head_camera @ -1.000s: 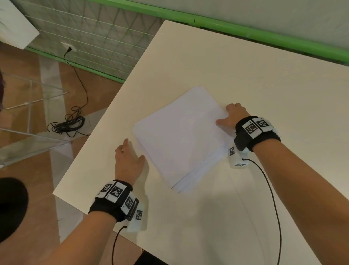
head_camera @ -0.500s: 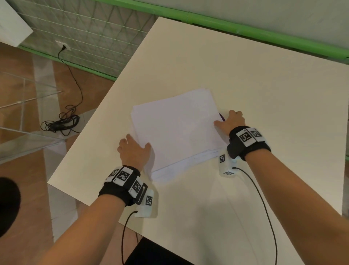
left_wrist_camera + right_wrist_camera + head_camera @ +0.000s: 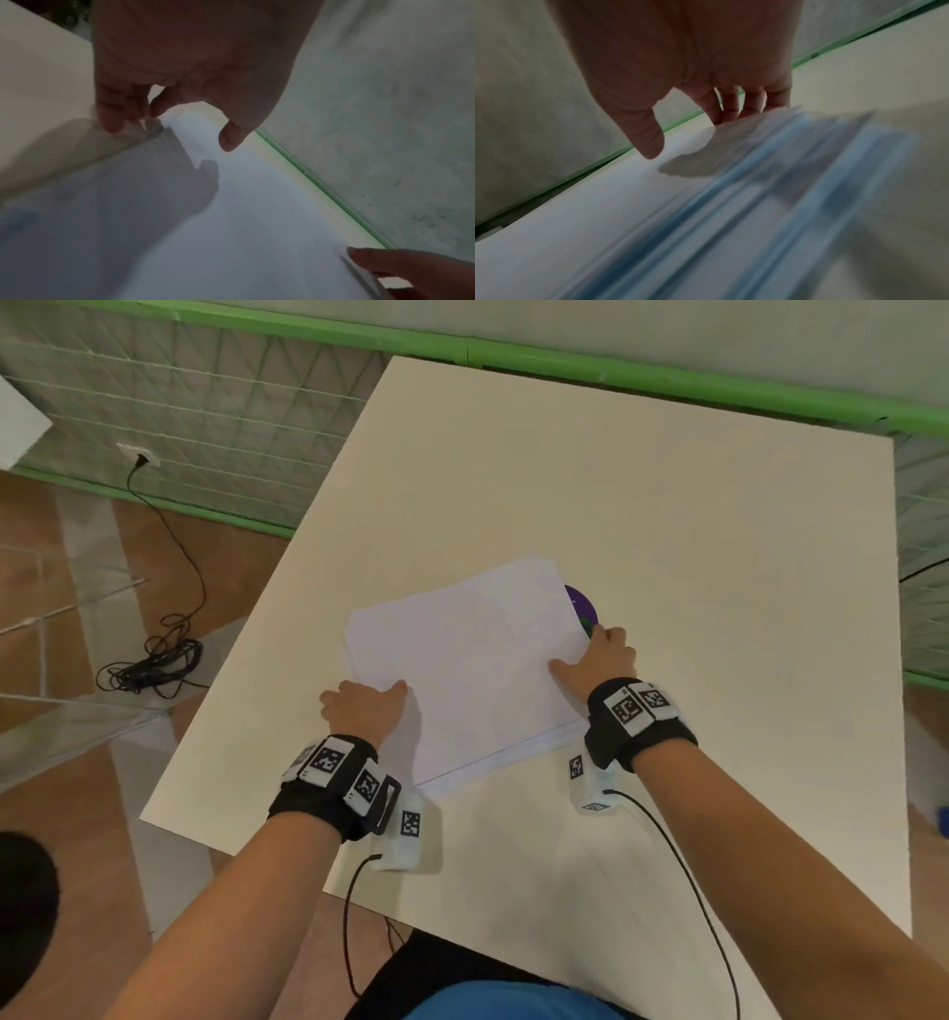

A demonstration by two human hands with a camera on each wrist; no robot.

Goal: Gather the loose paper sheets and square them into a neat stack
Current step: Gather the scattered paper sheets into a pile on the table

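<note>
A stack of white paper sheets lies askew on the cream table, its near edges fanned. My left hand is at the stack's left edge. In the left wrist view its loosely curled fingers touch that edge of the paper, and the thumb hovers just above the top sheet. My right hand holds the right edge. Its thumb is over the top sheet and its fingers go out of sight behind the blurred sheet edges.
A purple round object peeks out from under the stack's far right corner. The table's left edge drops to a wooden floor with a coiled black cable and a clear panel. A green rail runs behind the table.
The stack has turned clockwise and slid nearer. My left hand moved from the bare table onto the stack's left edge. The purple object has come into sight at the right corner.
</note>
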